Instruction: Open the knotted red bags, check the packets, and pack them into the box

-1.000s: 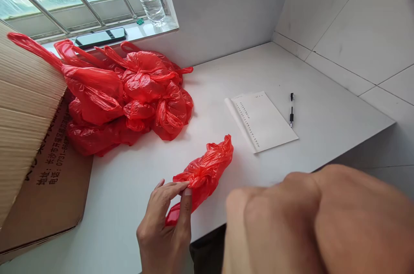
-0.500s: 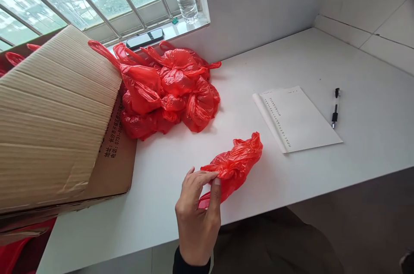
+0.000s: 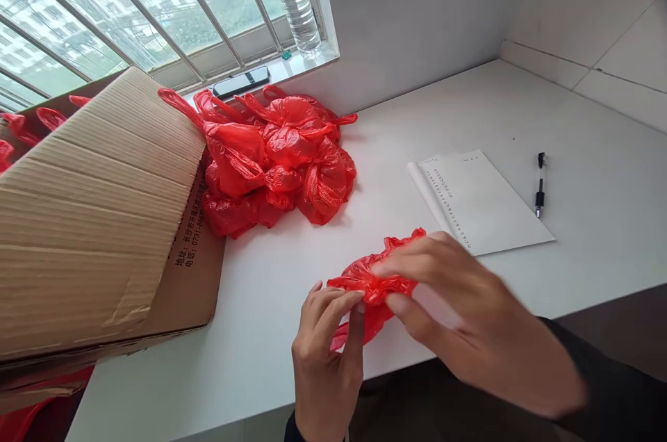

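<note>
A crumpled red plastic bag (image 3: 359,275) with a gathered knot lies on the white table in front of me. My left hand (image 3: 328,345) pinches its near left edge between thumb and forefinger. Over the right part of the bag is my right hand (image 3: 448,289), slightly blurred. Its thumb and forefinger are apart, with their tips at the knot; whether they press on the plastic is hard to tell. The other fingers hide part of the bag's right end.
Several tied red bags (image 3: 286,157) are heaped by the window. A cardboard box (image 3: 119,219) with red bags inside stands left. A notepad (image 3: 484,206) and a pen (image 3: 540,185) lie right. The sill holds a water bottle (image 3: 297,4) and a phone (image 3: 241,82).
My right hand has come in from the lower right to the bag's knot. My left hand keeps its pinch. The whole view has shifted slightly.
</note>
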### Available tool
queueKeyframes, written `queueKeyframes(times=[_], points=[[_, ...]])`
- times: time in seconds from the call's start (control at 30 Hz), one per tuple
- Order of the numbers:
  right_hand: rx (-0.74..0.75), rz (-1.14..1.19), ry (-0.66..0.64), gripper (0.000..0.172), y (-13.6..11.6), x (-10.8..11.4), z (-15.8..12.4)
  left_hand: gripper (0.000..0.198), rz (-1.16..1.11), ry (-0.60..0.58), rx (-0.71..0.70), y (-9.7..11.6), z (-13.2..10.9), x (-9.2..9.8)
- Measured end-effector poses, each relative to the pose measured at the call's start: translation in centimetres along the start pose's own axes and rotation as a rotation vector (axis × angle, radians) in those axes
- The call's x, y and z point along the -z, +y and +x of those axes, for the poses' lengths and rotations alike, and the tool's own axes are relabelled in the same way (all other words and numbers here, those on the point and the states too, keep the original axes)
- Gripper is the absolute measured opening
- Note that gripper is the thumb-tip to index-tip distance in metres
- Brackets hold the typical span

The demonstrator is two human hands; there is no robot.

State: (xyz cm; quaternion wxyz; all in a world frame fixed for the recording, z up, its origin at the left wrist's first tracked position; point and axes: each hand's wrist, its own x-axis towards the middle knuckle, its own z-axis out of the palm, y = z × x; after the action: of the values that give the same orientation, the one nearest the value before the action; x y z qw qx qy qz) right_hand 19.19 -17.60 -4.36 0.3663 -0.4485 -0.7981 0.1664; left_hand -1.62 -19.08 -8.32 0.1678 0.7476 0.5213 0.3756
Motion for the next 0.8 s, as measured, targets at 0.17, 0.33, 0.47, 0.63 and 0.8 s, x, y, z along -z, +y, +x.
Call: queueKeyframes(times=[0.17, 0.33, 0.47, 0.63, 0.8], points=[[-0.067, -0.036, -0.17, 0.017, 3.1, -2.9, 0.8, 0.025, 0.025, 0.016, 0.018, -0.2, -0.3, 0.4], [-0.26, 0.111, -0.119, 0.015, 4.0, -1.2, 0.0, 0.006, 0.025, 0.166, 0.375, -1.2, -0.5, 1.1], [-0.345, 0.091, -0.126, 0.017, 3.9, -0.2, -0.1, 0.015, -0.007, 0.141, 0.404, -0.6, -0.2, 1.0], [-0.214, -0.009, -0.244, 0.022, 3.7, -1.1, -0.3, 0.046, 0.118, -0.103, -0.013, 0.6, 0.2, -0.4], [-0.14, -0.005, -0.305, 0.009, 3.8, -1.5, -1.1, 0.033, 0.212, -0.177, -0.126, -0.1, 0.1, -0.7]])
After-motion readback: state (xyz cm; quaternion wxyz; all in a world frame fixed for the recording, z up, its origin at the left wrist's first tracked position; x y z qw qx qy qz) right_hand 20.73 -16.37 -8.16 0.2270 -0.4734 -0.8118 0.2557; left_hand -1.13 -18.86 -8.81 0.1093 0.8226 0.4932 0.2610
